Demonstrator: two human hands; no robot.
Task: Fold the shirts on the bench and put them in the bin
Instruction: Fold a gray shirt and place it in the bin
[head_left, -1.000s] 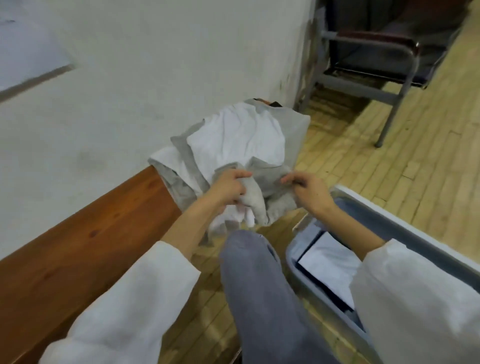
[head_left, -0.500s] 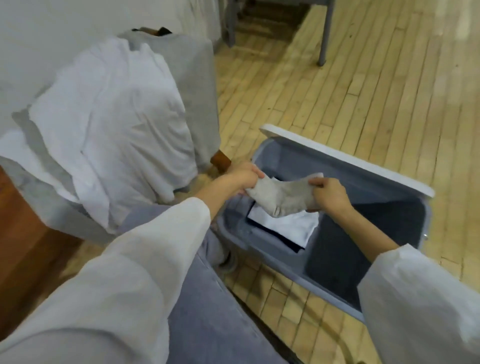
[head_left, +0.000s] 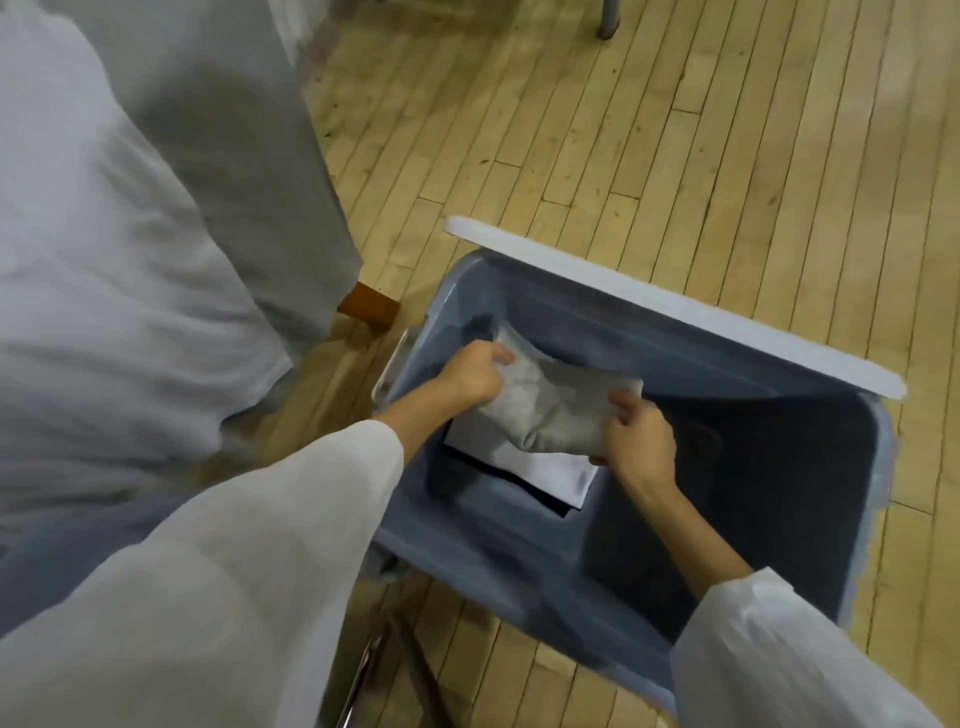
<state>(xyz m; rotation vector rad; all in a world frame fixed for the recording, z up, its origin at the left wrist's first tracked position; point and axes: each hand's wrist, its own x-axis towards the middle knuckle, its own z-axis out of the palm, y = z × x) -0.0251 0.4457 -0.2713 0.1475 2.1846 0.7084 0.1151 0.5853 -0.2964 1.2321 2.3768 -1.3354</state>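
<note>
A folded grey shirt (head_left: 550, 405) is inside the blue-grey bin (head_left: 779, 457), just above a folded white shirt (head_left: 540, 467) that lies on a dark one. My left hand (head_left: 470, 374) grips its left end and my right hand (head_left: 641, 441) grips its right end. A white shirt (head_left: 119, 270) and a grey shirt (head_left: 234, 119) lie in a loose pile on the bench at the left, with a bench corner (head_left: 369, 304) showing under them.
The bin stands on a light wooden floor (head_left: 675, 130), with its white lid (head_left: 675, 306) along the far rim. My grey trouser leg (head_left: 67, 535) is at the lower left. A metal chair leg (head_left: 608, 21) shows at the top.
Both hands carried the folded grey shirt from the bench pile over to the bin and lowered it inside, above the white shirt. The view swung right and down.
</note>
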